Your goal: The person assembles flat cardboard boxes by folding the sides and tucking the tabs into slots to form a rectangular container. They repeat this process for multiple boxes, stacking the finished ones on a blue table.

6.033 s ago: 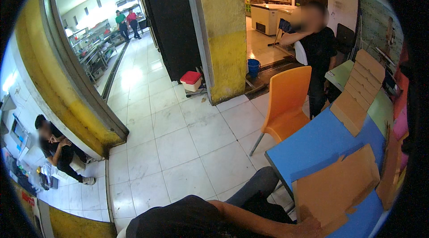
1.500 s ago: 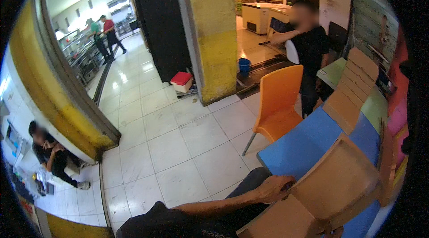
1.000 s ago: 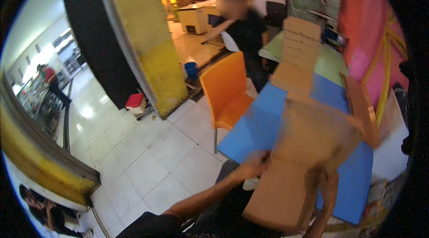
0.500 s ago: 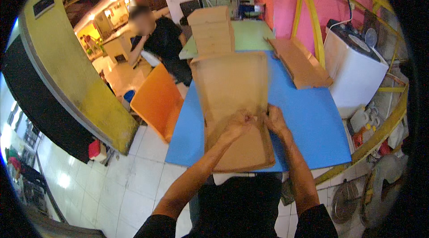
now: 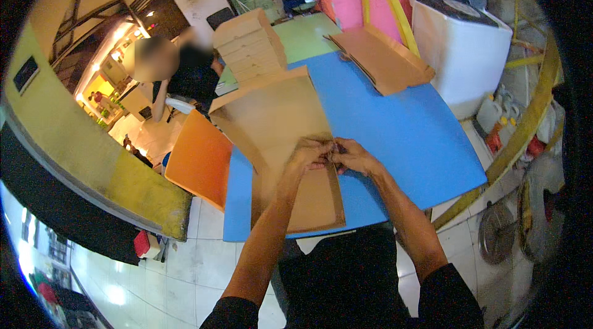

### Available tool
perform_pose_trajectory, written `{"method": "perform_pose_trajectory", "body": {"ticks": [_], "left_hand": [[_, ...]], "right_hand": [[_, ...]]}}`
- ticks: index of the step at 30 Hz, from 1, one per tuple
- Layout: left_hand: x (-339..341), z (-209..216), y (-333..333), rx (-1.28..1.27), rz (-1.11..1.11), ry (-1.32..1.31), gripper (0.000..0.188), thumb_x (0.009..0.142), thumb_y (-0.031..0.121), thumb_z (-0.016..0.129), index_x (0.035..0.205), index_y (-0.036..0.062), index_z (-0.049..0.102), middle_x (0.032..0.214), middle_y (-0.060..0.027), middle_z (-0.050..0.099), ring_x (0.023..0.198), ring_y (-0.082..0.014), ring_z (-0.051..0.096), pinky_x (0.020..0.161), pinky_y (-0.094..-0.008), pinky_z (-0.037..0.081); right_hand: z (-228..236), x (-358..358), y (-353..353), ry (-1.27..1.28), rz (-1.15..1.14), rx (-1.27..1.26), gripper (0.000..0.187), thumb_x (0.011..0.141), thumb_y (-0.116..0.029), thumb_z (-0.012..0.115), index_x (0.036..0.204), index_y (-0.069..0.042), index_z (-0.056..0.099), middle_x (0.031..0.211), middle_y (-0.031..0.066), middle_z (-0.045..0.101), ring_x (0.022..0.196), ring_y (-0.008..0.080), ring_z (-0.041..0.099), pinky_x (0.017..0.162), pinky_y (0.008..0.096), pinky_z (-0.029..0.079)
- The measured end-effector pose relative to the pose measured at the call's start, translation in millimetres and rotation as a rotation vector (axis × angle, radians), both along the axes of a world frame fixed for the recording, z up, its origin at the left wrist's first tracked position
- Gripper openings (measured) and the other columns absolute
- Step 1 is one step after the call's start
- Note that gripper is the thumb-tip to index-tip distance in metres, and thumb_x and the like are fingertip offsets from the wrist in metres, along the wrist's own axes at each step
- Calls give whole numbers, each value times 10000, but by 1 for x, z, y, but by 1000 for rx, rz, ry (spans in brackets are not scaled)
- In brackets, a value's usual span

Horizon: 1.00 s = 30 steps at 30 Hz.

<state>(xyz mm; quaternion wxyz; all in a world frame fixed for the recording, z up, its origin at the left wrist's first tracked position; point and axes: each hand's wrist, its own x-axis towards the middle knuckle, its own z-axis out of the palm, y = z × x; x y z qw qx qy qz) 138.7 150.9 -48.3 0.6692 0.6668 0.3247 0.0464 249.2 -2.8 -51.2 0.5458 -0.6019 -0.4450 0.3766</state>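
An open brown cardboard box (image 5: 290, 109) lies before me on the blue table (image 5: 401, 143), its lid raised on the far side and its shallow base nearest me. At the right edge, around where lid and base meet, my left hand (image 5: 310, 155) reaches across the inside with its fingers closed on the cardboard. From outside that edge my right hand (image 5: 355, 157) pinches the same corner, fingertips against those of the left. The fingers partly hide the bit of cardboard between them.
Behind the box stands a stack of closed cardboard boxes (image 5: 250, 48). Flattened cardboard (image 5: 383, 60) lies at the far right of the table. An orange chair (image 5: 199, 159) is at the left, a person in black (image 5: 194, 72) beyond it. A white washing machine (image 5: 460, 51) stands right.
My view has turned, so the scene sits further left and tilted. The box has swung at an angle, and my hands have come together at its right edge.
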Motion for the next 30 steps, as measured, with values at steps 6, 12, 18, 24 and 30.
{"method": "perform_pose_trajectory", "body": {"ticks": [6,12,18,24,30], "left_hand": [[-5,13,-9,57,-17,-33,129,876,191,710,967,100,694,825,-18,684,665,-124,632,585,-251,572],[2,17,-15,191,77,16,32,863,102,684,870,75,670,712,-20,610,521,-109,537,433,-230,473],[4,4,-8,185,30,-98,54,843,64,678,805,78,643,655,-17,582,456,-97,494,341,-220,354],[7,4,-9,198,43,-44,69,850,88,675,794,90,634,664,-8,578,452,-87,484,347,-208,343],[6,21,-24,211,61,-41,67,806,45,698,765,69,650,654,-2,567,487,-92,466,386,-256,336]], "right_hand": [[-4,7,-1,155,-232,-87,244,870,-119,643,1090,-16,657,817,68,671,606,138,608,498,291,533],[-16,11,6,13,-374,-25,119,839,-63,645,933,-24,706,726,86,658,554,138,598,446,303,466],[-29,15,13,-72,-434,56,199,825,-76,690,1008,0,687,716,65,658,535,108,562,463,289,467],[-24,12,14,32,-480,81,183,742,-41,724,917,-3,688,719,109,670,568,165,603,496,323,483],[-13,11,7,282,-390,50,271,743,-49,739,1002,-10,668,695,63,652,530,119,556,451,288,433]]}}
